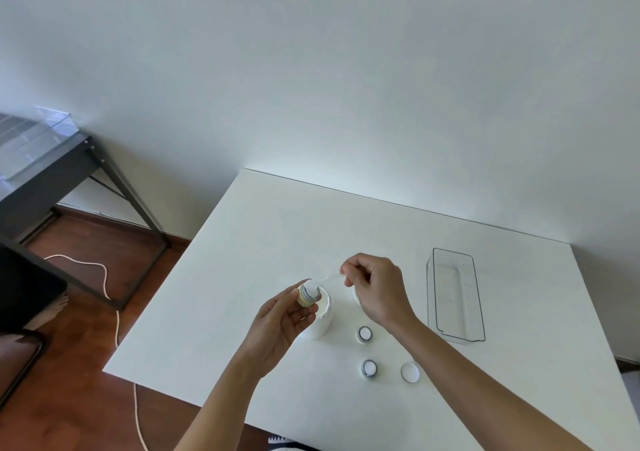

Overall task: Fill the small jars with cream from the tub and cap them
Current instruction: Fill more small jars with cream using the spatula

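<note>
The left hand (277,326) holds a small jar (306,294) tilted above the open tub (320,315). Thumb and fingers (304,312) are curled round the jar body. The jar mouth faces up and to the right; white cream shows at its opening. The tub is white, stands on the white worktop (214,305) directly behind the left hand, and has cream smeared along its rim.

The right hand (375,288) pinches a thin clear spatula (327,279) between thumb and fingertips; the remaining fingers are curled. The spatula tip reaches the jar mouth. A white rounded item lies partly hidden under this hand; its identity cannot be determined.

Nearer the person, two further small jars stand open on the worktop: one (364,333) just right of the tub, one (369,369) below it. Both contain white cream. One white cap (410,372) lies beside the lower jar.

At right, a clear rectangular tray (453,295) rests on the worktop, well apart from the jars.
</note>
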A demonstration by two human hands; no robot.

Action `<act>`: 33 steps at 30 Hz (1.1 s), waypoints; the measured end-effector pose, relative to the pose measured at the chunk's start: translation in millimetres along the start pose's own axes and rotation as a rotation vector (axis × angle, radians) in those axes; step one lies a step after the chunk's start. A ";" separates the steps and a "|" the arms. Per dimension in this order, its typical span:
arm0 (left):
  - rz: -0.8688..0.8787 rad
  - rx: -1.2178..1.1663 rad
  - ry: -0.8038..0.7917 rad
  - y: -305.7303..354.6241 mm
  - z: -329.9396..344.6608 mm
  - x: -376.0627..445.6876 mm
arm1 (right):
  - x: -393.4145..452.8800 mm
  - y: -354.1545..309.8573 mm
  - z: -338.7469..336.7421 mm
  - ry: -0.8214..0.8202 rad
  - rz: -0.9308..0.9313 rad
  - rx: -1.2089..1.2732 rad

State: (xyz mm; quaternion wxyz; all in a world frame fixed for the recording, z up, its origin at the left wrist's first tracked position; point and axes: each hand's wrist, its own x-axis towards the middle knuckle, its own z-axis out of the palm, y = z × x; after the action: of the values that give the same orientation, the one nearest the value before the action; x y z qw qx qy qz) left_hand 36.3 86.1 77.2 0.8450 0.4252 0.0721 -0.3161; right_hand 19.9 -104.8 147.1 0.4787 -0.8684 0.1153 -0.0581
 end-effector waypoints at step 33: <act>0.140 -0.083 0.162 -0.1 -29.7 0.8 | -1.9 35.4 26.1 0.022 0.462 0.367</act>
State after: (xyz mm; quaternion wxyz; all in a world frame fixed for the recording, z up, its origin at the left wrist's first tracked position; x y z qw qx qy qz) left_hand 41.3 108.4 58.2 0.8733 0.4180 0.1235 -0.2176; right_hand 18.4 -101.2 103.2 0.6269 -0.7175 0.3027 0.0228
